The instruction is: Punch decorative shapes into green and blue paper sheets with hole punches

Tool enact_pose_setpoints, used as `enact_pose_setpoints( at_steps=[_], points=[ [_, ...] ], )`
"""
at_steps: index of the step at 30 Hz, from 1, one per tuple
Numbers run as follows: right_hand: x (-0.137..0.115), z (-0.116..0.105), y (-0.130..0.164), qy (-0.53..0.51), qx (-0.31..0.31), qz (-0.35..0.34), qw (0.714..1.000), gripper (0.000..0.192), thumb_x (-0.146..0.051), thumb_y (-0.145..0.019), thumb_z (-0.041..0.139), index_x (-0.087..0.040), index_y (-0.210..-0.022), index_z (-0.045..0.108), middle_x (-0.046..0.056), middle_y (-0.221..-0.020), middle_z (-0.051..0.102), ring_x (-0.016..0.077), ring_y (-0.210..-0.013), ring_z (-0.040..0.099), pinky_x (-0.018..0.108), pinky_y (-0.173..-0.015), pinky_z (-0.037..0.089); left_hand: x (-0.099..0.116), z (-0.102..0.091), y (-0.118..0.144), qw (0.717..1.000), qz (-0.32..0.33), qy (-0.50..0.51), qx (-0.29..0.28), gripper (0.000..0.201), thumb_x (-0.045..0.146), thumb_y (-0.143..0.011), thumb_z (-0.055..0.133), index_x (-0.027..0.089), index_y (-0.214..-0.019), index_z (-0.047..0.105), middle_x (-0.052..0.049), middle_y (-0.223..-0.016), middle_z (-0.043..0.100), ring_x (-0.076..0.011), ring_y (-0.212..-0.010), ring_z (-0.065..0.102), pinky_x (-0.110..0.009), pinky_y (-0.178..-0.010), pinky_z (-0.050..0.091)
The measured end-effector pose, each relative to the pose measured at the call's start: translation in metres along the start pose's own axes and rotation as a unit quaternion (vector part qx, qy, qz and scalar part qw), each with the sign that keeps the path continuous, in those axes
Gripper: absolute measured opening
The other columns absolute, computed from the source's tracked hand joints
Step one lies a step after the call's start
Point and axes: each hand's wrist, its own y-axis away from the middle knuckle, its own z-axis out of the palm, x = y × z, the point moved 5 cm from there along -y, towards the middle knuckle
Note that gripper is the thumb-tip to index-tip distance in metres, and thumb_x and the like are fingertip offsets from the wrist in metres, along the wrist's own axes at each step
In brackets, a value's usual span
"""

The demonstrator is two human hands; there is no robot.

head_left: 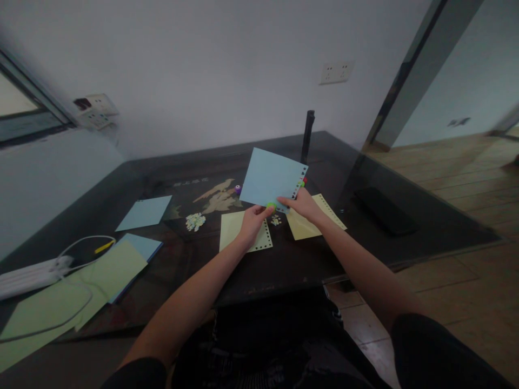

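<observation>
Above table (279, 270), our left hand (252, 222) clasped green punch (271, 206) at lower edge of blue sheet (271, 175); our right hand (307, 207) pinched sheet near corner. Right edge stood holed, lower looked barely begun, others plain; yellow sheets (232, 229) below already bore holes.

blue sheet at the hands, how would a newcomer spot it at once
Find the dark table, then the left hand and right hand over its middle. The blue sheet is held up there, small holes along its right edge. The yellow sheets nearby lie on the table.
</observation>
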Motion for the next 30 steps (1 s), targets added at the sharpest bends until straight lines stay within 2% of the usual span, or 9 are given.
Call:
enact_pose_setpoints(
  at_steps=[10,16,21,30],
  points=[
    [-0.003,-0.001,0.001,-0.002,0.024,0.015,1.0,0.026,-0.026,-0.072,0.066,-0.014,-0.095,0.064,0.014,-0.1,0.07,0.0281,-0.095,0.065,0.046,-0.087,0.051,0.001,0.004,0.002,0.999,-0.02,-0.012,-0.045,0.034,0.037,-0.066,0.075,0.012,-0.088,0.069,-0.011,-0.094,0.071,-0.0191,-0.087,0.063,-0.034,-0.087,0.044],
    [-0.008,-0.007,0.002,0.001,0.055,0.024,0.998,0.027,-0.026,-0.071,0.067,-0.012,-0.095,0.065,0.015,-0.1,0.07,0.0292,-0.095,0.065,0.047,-0.089,0.05,0.006,0.004,0.003,0.997,-0.029,-0.06,-0.05,0.036,0.03,-0.064,0.077,0.013,-0.094,0.067,-0.011,-0.099,0.07,-0.0201,-0.089,0.064,-0.038,-0.09,0.045],
    [-0.003,-0.012,0.0,-0.022,0.075,0.03,0.997,0.032,-0.028,-0.07,0.067,-0.012,-0.098,0.065,0.014,-0.104,0.069,0.028,-0.097,0.065,0.044,-0.09,0.05,0.012,0.003,0.003,0.991,-0.031,-0.109,-0.077,0.039,0.024,-0.066,0.075,0.014,-0.103,0.067,-0.012,-0.104,0.069,-0.02,-0.09,0.064,-0.042,-0.092,0.045],
    [0.006,-0.016,-0.006,-0.01,0.083,0.005,0.996,0.034,-0.032,-0.072,0.066,-0.013,-0.1,0.064,0.013,-0.105,0.069,0.0273,-0.099,0.064,0.042,-0.09,0.049,0.027,0.001,0.001,0.973,0.015,-0.198,-0.12,0.04,0.023,-0.065,0.073,0.015,-0.104,0.068,-0.012,-0.101,0.07,-0.0193,-0.084,0.064,-0.039,-0.084,0.05]
  ],
)
